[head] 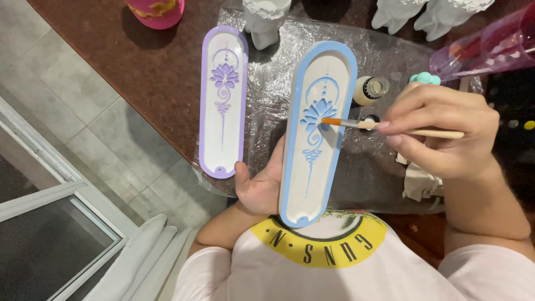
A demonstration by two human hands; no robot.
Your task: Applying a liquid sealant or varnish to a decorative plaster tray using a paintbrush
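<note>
My left hand (257, 187) holds a long white plaster tray with a blue rim and a blue flower relief (315, 161) from underneath, tilted toward me. My right hand (446, 131) grips a thin wooden paintbrush (356, 124). Its orange bristle tip touches the blue flower near the tray's middle. A second tray of the same shape, painted purple (223, 100), lies flat on the table to the left, apart from both hands.
Clear plastic sheeting (278, 111) covers the brown table (156, 67). A small open paint bottle (370, 89) and its cap stand beside the blue tray. White plaster figures (266, 19) stand at the back, a pink object (156, 11) at the top left, a crumpled cloth (421, 181) under my right hand.
</note>
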